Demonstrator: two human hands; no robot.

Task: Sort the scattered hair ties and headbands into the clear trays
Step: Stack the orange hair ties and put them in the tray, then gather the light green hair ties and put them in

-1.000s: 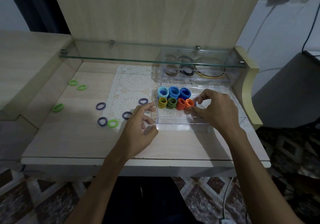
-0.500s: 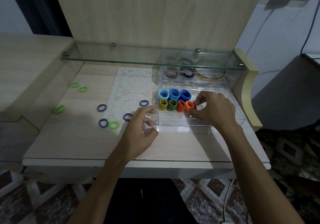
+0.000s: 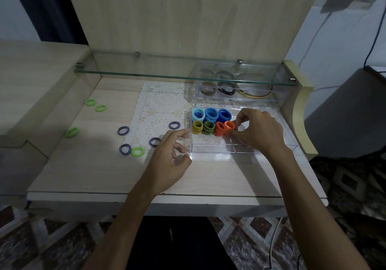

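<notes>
Right hand [image 3: 255, 130] pinches a dark tie beside the orange ties [image 3: 224, 128] to seat it in the tray [image 3: 211, 150]; left hand [image 3: 170, 161] relaxed, empty.

At your twelve o'clock a wooden back panel [image 3: 188, 18] rises behind a glass shelf [image 3: 167, 74]. A lace mat [image 3: 158, 106] lies on the desk [image 3: 87, 165] at center. At two o'clock cables [image 3: 313, 37] run down the wall [image 3: 338, 39]. Patterned floor [image 3: 52, 244] shows at six.
</notes>
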